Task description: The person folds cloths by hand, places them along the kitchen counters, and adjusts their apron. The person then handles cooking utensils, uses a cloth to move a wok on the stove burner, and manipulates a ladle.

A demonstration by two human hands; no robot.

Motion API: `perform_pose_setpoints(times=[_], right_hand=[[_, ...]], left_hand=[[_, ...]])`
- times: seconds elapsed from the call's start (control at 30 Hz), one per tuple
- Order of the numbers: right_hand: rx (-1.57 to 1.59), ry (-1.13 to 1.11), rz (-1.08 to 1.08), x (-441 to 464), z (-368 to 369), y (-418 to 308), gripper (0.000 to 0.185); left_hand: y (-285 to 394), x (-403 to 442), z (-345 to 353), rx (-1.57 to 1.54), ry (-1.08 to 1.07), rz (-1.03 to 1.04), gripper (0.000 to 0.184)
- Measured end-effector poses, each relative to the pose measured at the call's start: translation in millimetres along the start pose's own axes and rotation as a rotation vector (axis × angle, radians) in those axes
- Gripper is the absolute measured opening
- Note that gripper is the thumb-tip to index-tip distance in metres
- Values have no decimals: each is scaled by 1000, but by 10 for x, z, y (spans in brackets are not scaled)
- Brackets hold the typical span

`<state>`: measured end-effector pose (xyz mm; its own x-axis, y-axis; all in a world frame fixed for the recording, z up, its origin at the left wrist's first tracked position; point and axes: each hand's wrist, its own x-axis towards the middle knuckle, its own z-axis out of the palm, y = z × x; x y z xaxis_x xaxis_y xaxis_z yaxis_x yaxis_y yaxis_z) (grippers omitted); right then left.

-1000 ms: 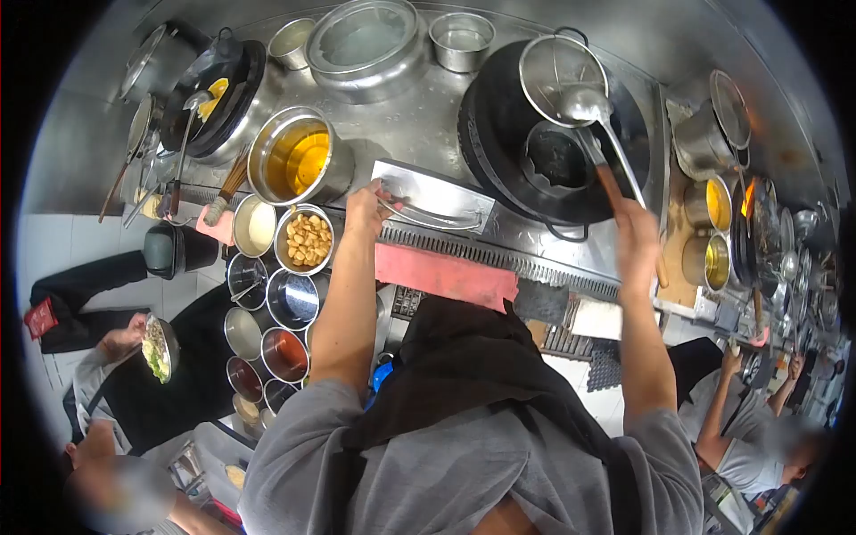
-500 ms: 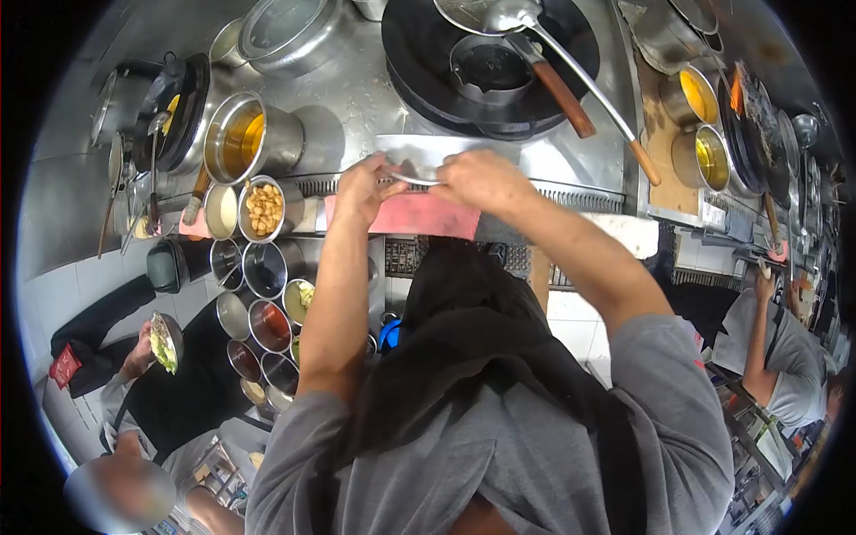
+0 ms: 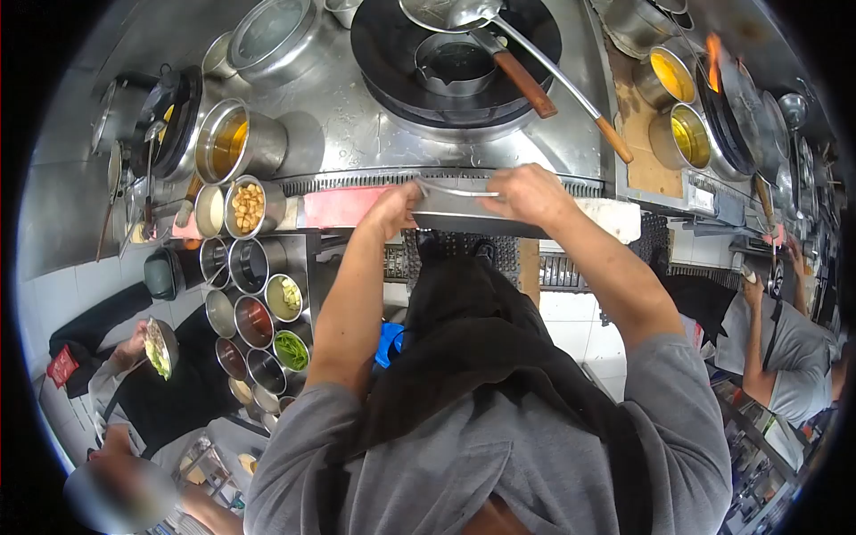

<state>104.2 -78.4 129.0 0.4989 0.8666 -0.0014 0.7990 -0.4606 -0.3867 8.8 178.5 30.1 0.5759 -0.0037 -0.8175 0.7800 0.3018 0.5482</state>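
Note:
Between my two hands is a thin, silver-coloured metal piece with a curved rim [image 3: 459,190], seen nearly edge-on over the front edge of the stove counter; its exact kind is unclear. My left hand [image 3: 392,212] has its fingers closed on the left end. At the right end, my right hand [image 3: 528,201] grips it with curled fingers. Just left of my left hand lies a folded pink cloth [image 3: 343,207] on the counter edge. A whitish folded cloth [image 3: 611,218] lies to the right, beyond my right wrist.
Ahead sits a black wok [image 3: 383,67], with a steel ladle [image 3: 571,80] and a wooden-handled pan [image 3: 526,82] across it. Left are a pot of orange liquid [image 3: 263,147], a container of fried cubes [image 3: 248,207] and several ingredient tins [image 3: 255,321]. Co-workers stand on both sides; flame [image 3: 713,58] rises at right.
The metal piece has tipped from showing its broad face to nearly edge-on, and my hands have moved slightly right and nearer me. The flame at right has grown.

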Motion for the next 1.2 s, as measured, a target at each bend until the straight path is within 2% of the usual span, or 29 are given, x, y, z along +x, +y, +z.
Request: perform_pose_setpoints(times=[0.03, 0.1, 0.13, 0.17, 0.23, 0.3, 0.33, 0.47, 0.63, 0.73, 0.8, 0.83, 0.9, 0.97, 1.03, 1.1, 1.13, 1.2], right_hand=[[-4, 6, 9, -84, 14, -7, 27], [46, -12, -40, -311, 130, -13, 24], [54, -36, -79, -416, 266, 1, 22], [60, -62, -114, -498, 426, 6, 20], [119, -40, -114, -620, 645, -21, 27], [152, -39, -89, -706, 775, -101, 30], [160, -32, -75, -780, 811, -135, 30], [263, -101, -61, -946, 993, -229, 30], [336, -197, -23, -852, 956, -361, 26], [321, -192, -2, -801, 879, -394, 22], [427, -12, 108, -824, 767, -374, 20], [419, -13, 105, -861, 675, -338, 20], [352, 154, 270, -1053, 432, -245, 21], [503, 134, 612, -1329, 129, -164, 20], [512, 280, 741, -1749, 17, -79, 16], [540, 292, 877, -2176, -8, -68, 16], [535, 290, 881, -2319, -23, -123, 16], [586, 341, 1070, -2537, -20, -250, 17]], left_hand=[[-82, 55, -11, 9, -7, 2, 43], [-216, 176, 1, -271, -14, 250, 55], [-118, 71, 46, -210, -1, 214, 66], [-80, -55, 153, -166, 28, 233, 58], [-260, 99, 37, -220, -287, 320, 36], [-470, 68, -27, -231, -175, 303, 28], [-550, 17, -59, -261, -193, 297, 23], [-1023, 8, -305, -257, -195, 330, 18], [-826, -195, -125, -260, -108, 273, 23], [-543, -111, -40, -161, -173, 289, 27], [-296, -80, 149, -153, -182, 297, 25], [-208, -21, 257, -141, -190, 304, 22], [-142, 120, 477, -212, -135, 287, 25], [46, 148, 748, 9, -78, 227, 24], [-114, 386, 968, 350, -24, 228, 25], [-340, 526, 1215, 731, -131, 315, 29], [-411, 560, 1368, 841, -139, 309, 33], [-571, 643, 1608, 958, -150, 302, 37]])
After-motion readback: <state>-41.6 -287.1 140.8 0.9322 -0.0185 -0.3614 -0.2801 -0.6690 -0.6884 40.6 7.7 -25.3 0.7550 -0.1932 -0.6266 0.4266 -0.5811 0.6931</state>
